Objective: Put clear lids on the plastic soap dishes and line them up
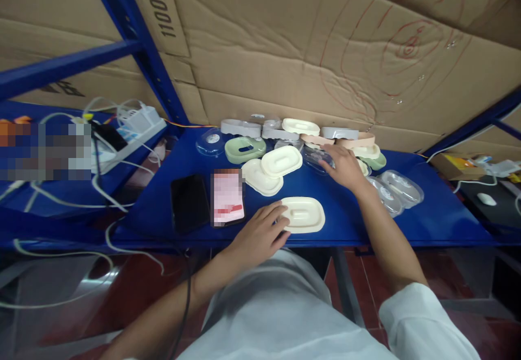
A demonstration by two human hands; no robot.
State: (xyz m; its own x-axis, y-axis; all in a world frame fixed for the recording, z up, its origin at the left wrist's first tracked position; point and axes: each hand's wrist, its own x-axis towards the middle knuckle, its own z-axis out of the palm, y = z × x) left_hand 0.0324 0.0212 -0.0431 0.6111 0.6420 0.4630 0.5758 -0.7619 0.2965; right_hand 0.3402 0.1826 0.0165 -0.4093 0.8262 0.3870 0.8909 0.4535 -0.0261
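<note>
My left hand (260, 233) rests on the blue table (439, 213), fingers curled onto the left end of a cream oval tray (304, 214) near the front edge. My right hand (344, 165) reaches further back, fingers spread over a clear plastic lid (315, 158) lying among the trays. Two more cream oval trays (272, 168) overlap just left of that hand. A pale green tray (244, 149) sits behind them.
Grey, cream, peach and green trays (325, 132) line the cardboard wall at the back. Clear lids (396, 187) lie to the right. A black phone (189, 202) and a second phone (228, 197) lie at left. A power strip (130, 134) with white cables sits far left.
</note>
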